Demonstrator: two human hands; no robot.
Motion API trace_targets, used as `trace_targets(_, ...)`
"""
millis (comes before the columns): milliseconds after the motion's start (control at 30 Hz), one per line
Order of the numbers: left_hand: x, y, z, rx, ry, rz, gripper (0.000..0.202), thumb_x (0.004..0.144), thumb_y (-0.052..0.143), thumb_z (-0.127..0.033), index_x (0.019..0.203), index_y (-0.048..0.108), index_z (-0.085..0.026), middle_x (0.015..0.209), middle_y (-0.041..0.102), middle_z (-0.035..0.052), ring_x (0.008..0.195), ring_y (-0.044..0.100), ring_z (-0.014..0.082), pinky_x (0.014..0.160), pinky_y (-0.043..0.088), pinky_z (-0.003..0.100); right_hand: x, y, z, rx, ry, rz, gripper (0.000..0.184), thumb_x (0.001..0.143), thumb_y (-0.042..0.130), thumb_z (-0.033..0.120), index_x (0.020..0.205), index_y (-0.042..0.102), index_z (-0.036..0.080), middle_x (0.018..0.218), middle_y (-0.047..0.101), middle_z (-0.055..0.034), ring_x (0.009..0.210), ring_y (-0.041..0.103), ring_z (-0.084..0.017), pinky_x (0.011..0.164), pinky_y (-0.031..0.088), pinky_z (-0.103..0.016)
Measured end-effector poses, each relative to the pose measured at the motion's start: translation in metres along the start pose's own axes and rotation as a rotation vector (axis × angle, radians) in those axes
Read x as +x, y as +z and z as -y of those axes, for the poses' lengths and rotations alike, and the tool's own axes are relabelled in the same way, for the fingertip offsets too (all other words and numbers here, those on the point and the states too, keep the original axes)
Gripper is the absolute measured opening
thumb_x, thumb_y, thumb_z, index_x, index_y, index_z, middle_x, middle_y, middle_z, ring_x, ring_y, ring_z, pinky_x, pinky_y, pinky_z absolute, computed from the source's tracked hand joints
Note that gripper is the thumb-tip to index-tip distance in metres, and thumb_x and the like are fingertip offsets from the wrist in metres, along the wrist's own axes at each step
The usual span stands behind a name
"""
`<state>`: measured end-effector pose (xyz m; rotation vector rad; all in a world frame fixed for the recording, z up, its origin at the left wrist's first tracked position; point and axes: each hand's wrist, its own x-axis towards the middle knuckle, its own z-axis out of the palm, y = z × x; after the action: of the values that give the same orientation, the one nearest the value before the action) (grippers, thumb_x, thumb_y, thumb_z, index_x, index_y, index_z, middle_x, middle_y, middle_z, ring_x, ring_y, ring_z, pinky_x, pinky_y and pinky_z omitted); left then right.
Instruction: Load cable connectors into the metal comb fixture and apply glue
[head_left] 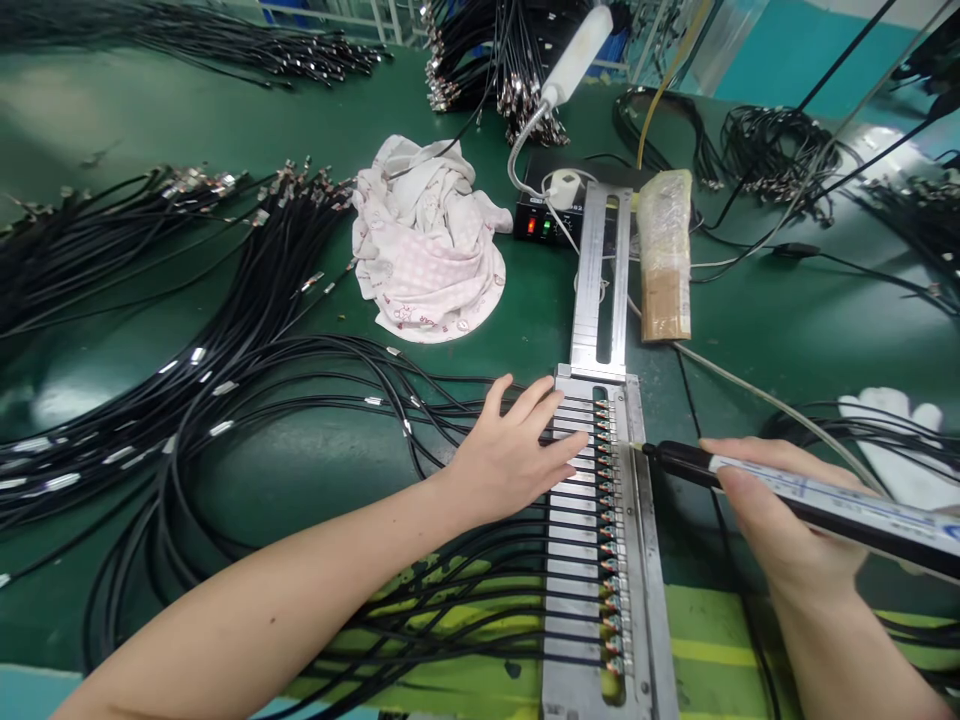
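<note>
My left hand (517, 450) lies palm down with its fingers spread, over black cables (495, 575) at the left edge of a long metal fixture (562, 690). The cables lie side by side across the fixture. Their stripped ends with small metal connectors (609, 530) line up along its slot. In my right hand (787, 520) is a thick marker-like pen (810, 497) with a black nose and a printed white barrel, fingers wrapped round it. Its thin tip points left at the upper part of the connector row; whether it touches cannot be told.
A crumpled pink-and-white cloth (435, 250) lies behind my left hand. Cable bundles (247, 270) cover the table's left. Beyond the fixture stand a black box (544, 225) with lit indicators, a gooseneck lamp (577, 55) and a wrapped block (666, 260). A white glove (900, 450) lies right.
</note>
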<state>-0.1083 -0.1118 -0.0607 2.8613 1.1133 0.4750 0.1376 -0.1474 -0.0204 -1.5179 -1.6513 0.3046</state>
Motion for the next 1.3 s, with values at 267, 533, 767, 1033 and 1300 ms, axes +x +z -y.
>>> trace_targets(267, -0.0005, 0.0, 0.0002, -0.02, 0.039, -0.052, 0.025, 0.092, 0.044, -0.039, 0.102, 0.061, -0.026, 0.126, 0.051, 0.0134, 0.129, 0.033, 0.032, 0.101, 0.023, 0.06, 0.0003, 0.0036, 0.0, 0.007, -0.044, 0.118, 0.007, 0.074, 0.066, 0.024, 0.079, 0.071, 0.024, 0.072, 0.071, 0.0004, 0.059, 0.065, -0.016, 0.051, 0.051, -0.024)
trace_targets(533, -0.0014, 0.0023, 0.0019, -0.022, 0.061, -0.067, 0.026, 0.093, 0.042, -0.038, 0.105, 0.06, -0.024, 0.122, 0.053, 0.0145, 0.125, 0.038, 0.0312, 0.1, 0.024, 0.061, 0.0009, 0.006, 0.0002, -0.013, -0.06, 0.12, 0.007, 0.074, 0.065, 0.022, 0.079, 0.07, 0.024, 0.072, 0.071, 0.0015, 0.059, 0.064, -0.014, 0.053, 0.051, -0.022)
trace_targets(767, -0.001, 0.0025, 0.0016, -0.01, 0.064, -0.05, 0.027, 0.094, 0.038, -0.038, 0.105, 0.059, -0.024, 0.123, 0.053, 0.0149, 0.123, 0.04, 0.0304, 0.1, 0.025, 0.06, 0.0007, 0.0054, -0.0008, 0.015, -0.069, 0.131, 0.007, 0.074, 0.066, 0.022, 0.078, 0.07, 0.025, 0.071, 0.071, 0.0015, 0.059, 0.065, -0.014, 0.05, 0.05, -0.022)
trace_targets(1033, -0.0012, 0.0041, 0.0024, -0.016, 0.063, -0.053, 0.025, 0.094, 0.039, -0.037, 0.104, 0.058, -0.024, 0.123, 0.053, 0.015, 0.122, 0.041, 0.0301, 0.099, 0.025, 0.06, -0.0007, 0.0062, -0.0018, 0.028, -0.048, 0.151, 0.007, 0.074, 0.067, 0.022, 0.079, 0.07, 0.026, 0.072, 0.07, 0.0021, 0.06, 0.064, -0.014, 0.052, 0.05, -0.021)
trace_targets(1300, -0.0013, 0.0046, 0.0024, -0.012, 0.067, -0.081, 0.026, 0.094, 0.039, -0.037, 0.106, 0.059, -0.025, 0.122, 0.053, 0.0152, 0.12, 0.043, 0.0292, 0.099, 0.026, 0.06, -0.0009, 0.0042, -0.0022, 0.042, -0.055, 0.163, 0.007, 0.074, 0.067, 0.023, 0.079, 0.07, 0.027, 0.073, 0.07, 0.0039, 0.059, 0.064, -0.012, 0.052, 0.05, -0.02)
